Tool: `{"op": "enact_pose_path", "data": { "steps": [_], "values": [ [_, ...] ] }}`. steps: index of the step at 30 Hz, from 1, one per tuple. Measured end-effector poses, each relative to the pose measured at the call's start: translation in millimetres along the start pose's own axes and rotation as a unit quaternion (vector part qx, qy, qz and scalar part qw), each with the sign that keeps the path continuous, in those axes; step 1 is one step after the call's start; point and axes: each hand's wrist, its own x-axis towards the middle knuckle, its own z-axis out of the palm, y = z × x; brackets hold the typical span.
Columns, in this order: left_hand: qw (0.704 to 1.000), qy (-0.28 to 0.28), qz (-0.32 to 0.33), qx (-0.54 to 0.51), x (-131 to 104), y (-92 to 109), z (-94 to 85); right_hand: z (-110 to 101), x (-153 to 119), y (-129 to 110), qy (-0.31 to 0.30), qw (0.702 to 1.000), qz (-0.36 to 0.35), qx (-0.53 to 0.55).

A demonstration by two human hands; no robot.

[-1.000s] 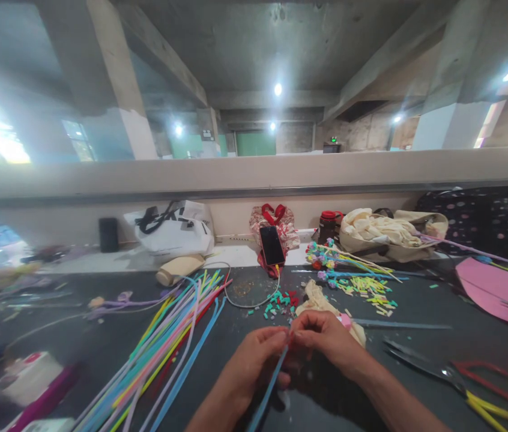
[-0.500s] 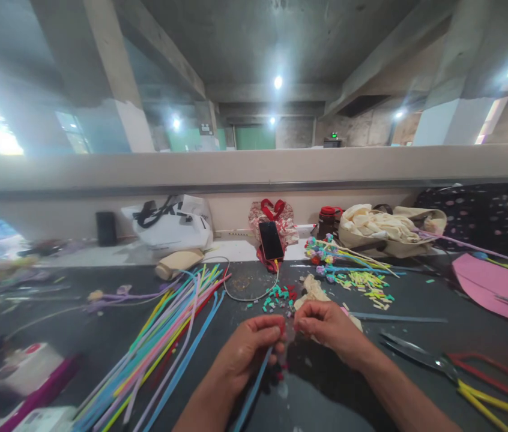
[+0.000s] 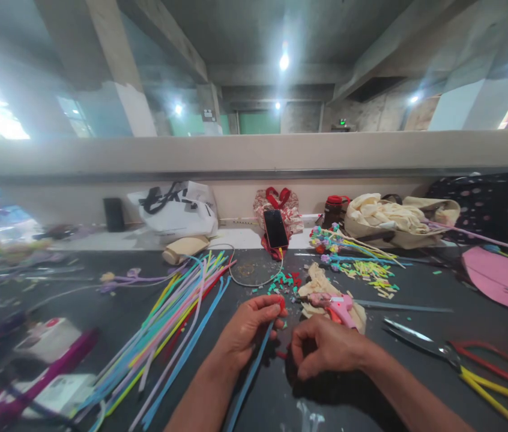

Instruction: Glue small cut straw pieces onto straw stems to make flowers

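My left hand is closed, its thumb and fingers pinching a small red piece at the top of a blue strip, which hangs down toward the near edge. To its right, low over the dark table, my right hand has its fingers curled. A small red bit lies just left of its fingertips; whether those fingers hold anything is hidden. Behind my right hand a pink glue gun rests on a crumpled cream cloth. Small green and red pieces lie beyond my left hand.
Long coloured strips fan out at left. Red-and-yellow-handled shears lie at right, near a pink sheet. A phone with its cable, flower-tipped stems and yellow bits are farther back.
My right hand has moved away from my left hand, down toward the table, uncovering the pink glue gun. My left hand still holds the red piece and blue strip. The view has tilted slightly downward.
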Motion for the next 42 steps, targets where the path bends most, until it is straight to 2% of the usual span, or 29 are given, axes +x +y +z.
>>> {"op": "enact_pose_path", "data": {
  "steps": [4,10,13,18,22,24,27,30,32,36,39,42],
  "values": [
    [1.000,-0.009,0.003,0.001,2,-2,-2.7,-1,1,-3,0.004,1.000,-0.011,0.015],
    [1.000,-0.012,0.008,-0.002,3,-2,-3.0,-4,4,-1,0.096,0.995,-0.024,0.026],
    [1.000,-0.005,0.006,-0.009,3,-1,-1.8,-4,5,-1,0.118,0.991,-0.022,0.059],
    [1.000,0.012,0.007,-0.005,4,0,-2.9,-3,7,0,0.126,0.991,-0.021,0.049],
    [1.000,0.024,0.011,0.001,7,-1,-6.9,1,8,3,0.096,0.994,-0.013,0.044],
    [1.000,0.027,0.014,0.001,8,-2,-8.5,4,8,3,0.094,0.995,-0.010,0.015],
    [0.999,0.031,0.016,0.000,10,-3,-9.9,4,7,-1,0.148,0.982,-0.036,-0.107],
    [0.999,0.030,0.018,-0.003,11,-2,-10.3,-9,6,-6,0.238,0.949,-0.050,-0.198],
    [0.999,0.030,0.021,0.000,11,-2,-10.2,-26,2,-6,0.296,0.932,-0.029,-0.207],
    [0.999,0.036,0.025,0.005,10,-1,-10.0,-61,-18,6,0.360,0.911,0.025,-0.201],
    [0.999,0.032,0.022,0.004,10,-1,-9.9,-67,-39,21,0.362,0.909,0.060,-0.198],
    [0.999,0.027,0.025,0.006,10,-2,-9.2,-55,-53,32,0.342,0.912,0.091,-0.207]
  ]
}}
